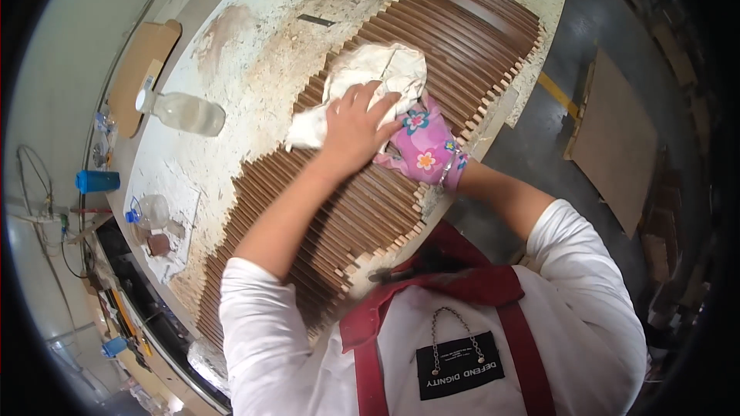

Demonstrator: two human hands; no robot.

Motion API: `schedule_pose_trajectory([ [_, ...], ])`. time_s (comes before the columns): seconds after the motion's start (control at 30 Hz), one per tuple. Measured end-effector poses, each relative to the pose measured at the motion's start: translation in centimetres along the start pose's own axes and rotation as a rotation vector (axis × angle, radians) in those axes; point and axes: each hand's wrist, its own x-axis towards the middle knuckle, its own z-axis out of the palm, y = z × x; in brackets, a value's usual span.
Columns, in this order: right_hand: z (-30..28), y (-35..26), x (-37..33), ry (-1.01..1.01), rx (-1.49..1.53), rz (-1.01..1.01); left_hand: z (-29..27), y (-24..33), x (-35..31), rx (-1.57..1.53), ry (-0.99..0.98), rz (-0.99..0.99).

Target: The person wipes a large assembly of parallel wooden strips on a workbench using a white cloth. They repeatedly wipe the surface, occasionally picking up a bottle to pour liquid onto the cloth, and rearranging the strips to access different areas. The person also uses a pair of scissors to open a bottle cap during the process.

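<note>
Under my left hand (352,127), fingers apart, white cloth (397,64) is lying, likely soft, best bunched there; my gloved right hand's (424,141) grip I can't tell.

legible text: white block lettering on black patch (460,367), white shirt (405,331) chest, upside down in view. smaller lines there too tiny to read.

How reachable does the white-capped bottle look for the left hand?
Probably yes: the left hand lies on the white cloth, and only low brown strips and tabletop seem to separate it from the white-capped bottle, off to its left.
</note>
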Motion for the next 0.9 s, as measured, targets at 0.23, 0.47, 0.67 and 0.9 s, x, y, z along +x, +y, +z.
schedule_pose_trajectory([
  [0.23, 1.0, 0.6, -0.5, 0.186, 0.061, 0.008, -0.8, -9.2, 4.5, 0.158, -0.068, -0.352],
  [0.47, -0.7, 0.8, -0.3, -0.057, 0.041, 0.068, -1.3, -1.3, 8.6, -0.024, -0.122, 0.188],
  [0.67, 1.1, 0.7, -0.2, 0.166, 0.052, 0.005, 0.1, -10.7, 8.9, 0.129, -0.038, -0.288],
  [0.9, -1.0, 7.4, -0.3, 0.353, -0.026, 0.212, -3.7, -3.8, 11.4, -0.113, 0.129, -0.226],
])
